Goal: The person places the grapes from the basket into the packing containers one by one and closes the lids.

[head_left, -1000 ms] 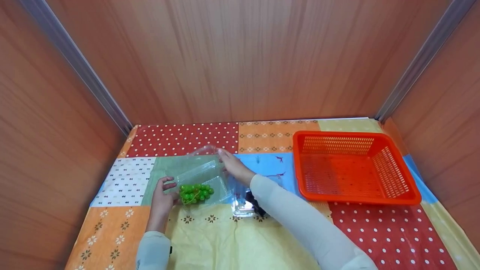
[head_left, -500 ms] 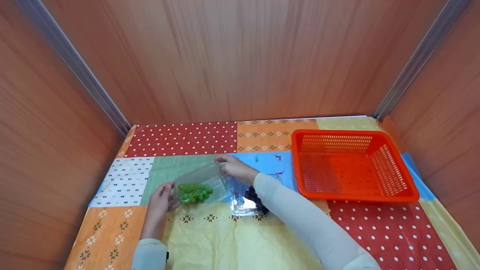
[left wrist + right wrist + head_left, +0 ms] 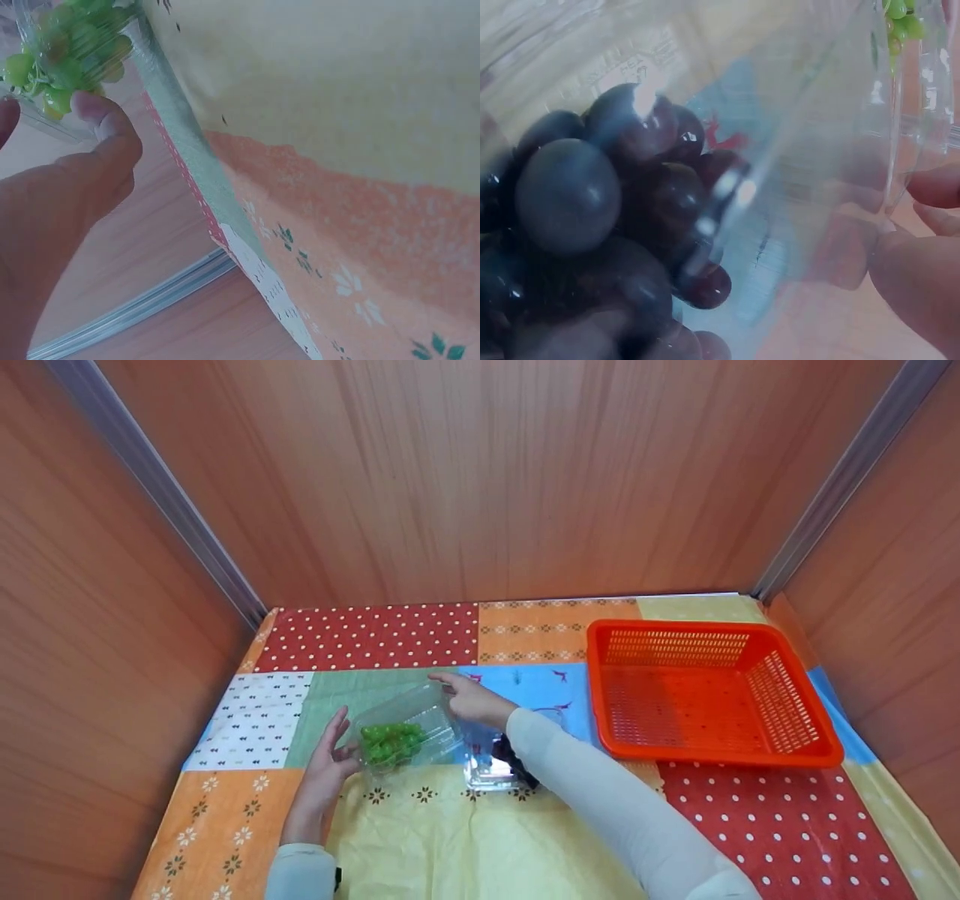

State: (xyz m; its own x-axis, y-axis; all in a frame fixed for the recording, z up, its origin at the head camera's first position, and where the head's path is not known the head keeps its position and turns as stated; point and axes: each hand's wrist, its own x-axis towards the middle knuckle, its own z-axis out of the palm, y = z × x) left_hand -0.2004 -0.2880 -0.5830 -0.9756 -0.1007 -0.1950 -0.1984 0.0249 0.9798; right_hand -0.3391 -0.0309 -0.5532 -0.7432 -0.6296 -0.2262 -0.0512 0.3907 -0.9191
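A clear plastic clamshell box [image 3: 435, 727] with a bunch of green grapes [image 3: 390, 746] in it stands in front of me, left of centre, its lid folded down over the fruit. My right hand [image 3: 476, 701] pinches the box's far right edge between thumb and fingers. At the near left corner is my left hand [image 3: 319, 780], fingers spread and fairly straight, with a fingertip right at the box's side in the left wrist view. Under my right forearm sits a second clear box [image 3: 487, 780] with dark grapes [image 3: 570, 195], partly hidden by the sleeve.
An orange plastic basket [image 3: 712, 761] with slotted walls stands on the right of the table. Patchwork cloth [image 3: 450, 840] covers the tabletop. Wood-grain panels [image 3: 510, 480] close off the back and both sides.
The raised lid has come down over the green grapes. My right hand has shifted slightly with its edge, and my left hand's fingers have spread away from the box's left side.
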